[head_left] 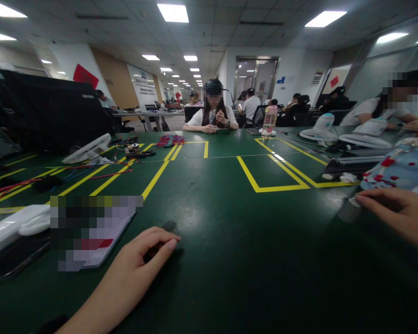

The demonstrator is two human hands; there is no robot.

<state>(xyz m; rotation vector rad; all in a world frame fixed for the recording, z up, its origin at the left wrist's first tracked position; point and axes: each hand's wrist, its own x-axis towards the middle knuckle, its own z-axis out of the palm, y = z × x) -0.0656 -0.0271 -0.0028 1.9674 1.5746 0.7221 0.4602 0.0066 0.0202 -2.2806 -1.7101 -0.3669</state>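
My left hand (151,260) hovers at or rests on the green tabletop (230,260), its thumb and forefinger tips together and nothing visible between them. Beside it on the left lies a phone (120,236) with a light screen, partly blurred out. At the right, my right hand (399,213) pinches the upper edge of a small grey cylinder (350,210) with a pale top. The cylinder is close to the tabletop; whether it touches is hard to tell. Some fingers of both hands are hidden.
Yellow tape (282,189) marks the table. On the left are a white device (17,222), wires (7,185) and a white fan (87,148). White fans (320,127), a pink bottle (270,118) and a blue floral bag (397,162) stand right. A person (212,109) sits opposite.
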